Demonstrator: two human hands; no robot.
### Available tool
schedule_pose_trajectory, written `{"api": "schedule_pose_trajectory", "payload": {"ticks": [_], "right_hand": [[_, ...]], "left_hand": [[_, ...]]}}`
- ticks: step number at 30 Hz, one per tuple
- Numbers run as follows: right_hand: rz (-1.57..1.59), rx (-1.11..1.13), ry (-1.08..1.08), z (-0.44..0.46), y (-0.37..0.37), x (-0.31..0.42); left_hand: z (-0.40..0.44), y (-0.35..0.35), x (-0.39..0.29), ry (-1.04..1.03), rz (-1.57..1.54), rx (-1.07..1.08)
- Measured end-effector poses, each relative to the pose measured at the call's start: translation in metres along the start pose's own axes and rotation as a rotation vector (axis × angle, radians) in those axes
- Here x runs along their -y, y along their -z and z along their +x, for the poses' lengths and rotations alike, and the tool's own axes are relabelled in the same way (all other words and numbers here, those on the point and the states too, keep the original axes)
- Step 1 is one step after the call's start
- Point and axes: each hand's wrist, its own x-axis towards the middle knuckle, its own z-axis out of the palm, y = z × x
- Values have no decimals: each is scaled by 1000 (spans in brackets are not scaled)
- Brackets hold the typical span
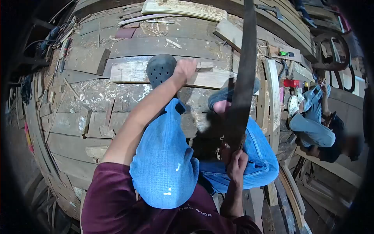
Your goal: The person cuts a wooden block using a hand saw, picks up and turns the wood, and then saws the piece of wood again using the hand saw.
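Note:
My right hand (237, 163) is closed around the handle end of a long saw (244, 74), whose broad dark blade rises past the top of the view. My left hand (185, 70) is closed beside a small wooden piece (204, 66) above a pale board (128, 72); what its fingers grip is too small to make out. Resting on that board is a dark perforated clog (161, 68), next to my left hand. The other clog (218, 97) is partly covered by the blade.
Wood shavings litter the plank floor (156, 45). A long pale board (274, 105) lies at the right, with a red bottle (292, 83) beyond it. Farther right sits another person (315, 124). An axe-like tool (272, 9) lies at the top.

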Motion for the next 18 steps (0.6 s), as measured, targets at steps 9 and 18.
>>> {"api": "schedule_pose_trajectory", "payload": {"ticks": [9, 18], "right_hand": [[102, 67, -173, 130, -67, -44], [29, 142, -165, 171, -88, -88]], "left_hand": [[2, 26, -3, 35, 27, 246], [4, 20, 0, 33, -26, 186]]}}
